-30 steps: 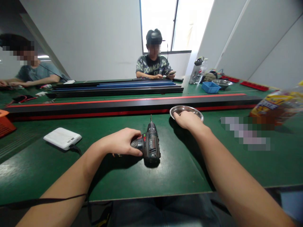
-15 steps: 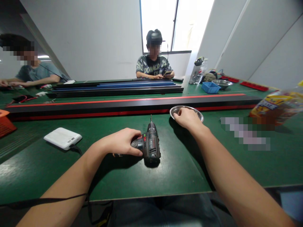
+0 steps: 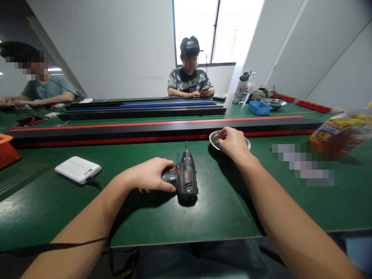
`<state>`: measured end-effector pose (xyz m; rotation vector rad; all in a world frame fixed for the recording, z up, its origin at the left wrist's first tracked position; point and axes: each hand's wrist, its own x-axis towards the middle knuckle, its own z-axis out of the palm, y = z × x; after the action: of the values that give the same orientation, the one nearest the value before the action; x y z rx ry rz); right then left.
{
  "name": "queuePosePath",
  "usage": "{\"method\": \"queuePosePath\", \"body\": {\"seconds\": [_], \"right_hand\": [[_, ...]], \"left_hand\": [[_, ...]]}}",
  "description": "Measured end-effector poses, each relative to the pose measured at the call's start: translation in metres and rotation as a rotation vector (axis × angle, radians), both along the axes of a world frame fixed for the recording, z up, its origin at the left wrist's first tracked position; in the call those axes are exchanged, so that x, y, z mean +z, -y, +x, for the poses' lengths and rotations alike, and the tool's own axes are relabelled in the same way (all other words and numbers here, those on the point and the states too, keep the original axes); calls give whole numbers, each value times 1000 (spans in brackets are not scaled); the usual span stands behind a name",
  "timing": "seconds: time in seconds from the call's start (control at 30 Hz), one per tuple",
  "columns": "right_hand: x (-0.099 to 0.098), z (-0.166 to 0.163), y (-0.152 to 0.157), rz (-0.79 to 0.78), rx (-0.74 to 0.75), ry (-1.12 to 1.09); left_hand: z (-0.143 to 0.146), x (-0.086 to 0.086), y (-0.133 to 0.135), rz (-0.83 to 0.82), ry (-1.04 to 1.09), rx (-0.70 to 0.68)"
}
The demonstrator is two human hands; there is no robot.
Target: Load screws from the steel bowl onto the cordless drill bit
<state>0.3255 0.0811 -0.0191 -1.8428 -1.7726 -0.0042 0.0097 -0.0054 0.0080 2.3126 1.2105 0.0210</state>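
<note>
My left hand [image 3: 149,175] is wrapped round the handle of a black cordless drill [image 3: 186,179] that lies on its side on the green table [image 3: 180,217], bit pointing away from me. My right hand [image 3: 234,142] reaches into a small shallow metal dish [image 3: 214,136] just in front of the long black-and-red rail [image 3: 116,130]. Its fingers are curled and pinched together above small dark parts in the dish; what they hold is hidden.
A white power bank [image 3: 78,169] with a cable lies at the left, an orange basket [image 3: 7,153] at the far left edge. A snack bag [image 3: 340,131] sits at the right. Beyond the rails are a blue tray [image 3: 259,107], a metal bowl [image 3: 274,102], bottles, and two seated people.
My right hand has lifted slightly and pushed further into the dish, its fingers pinching together. The left hand and the drill have stayed put.
</note>
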Motion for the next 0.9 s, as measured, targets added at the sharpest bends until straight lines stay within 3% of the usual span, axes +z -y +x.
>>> {"method": "queuePosePath", "body": {"seconds": [0.43,0.53,0.73,0.9], "right_hand": [[5,-4,3,48,10,-107],[9,-13,6,56,79,-328],[4,-44,15,-80,388,-952],[2,-65,23,-274,398,-1399]], "left_hand": [[0,0,1,2,4,-2],[1,1,1,0,5,-2],[1,2,2,4,-1,-2],[0,0,1,24,-4,-15]]}}
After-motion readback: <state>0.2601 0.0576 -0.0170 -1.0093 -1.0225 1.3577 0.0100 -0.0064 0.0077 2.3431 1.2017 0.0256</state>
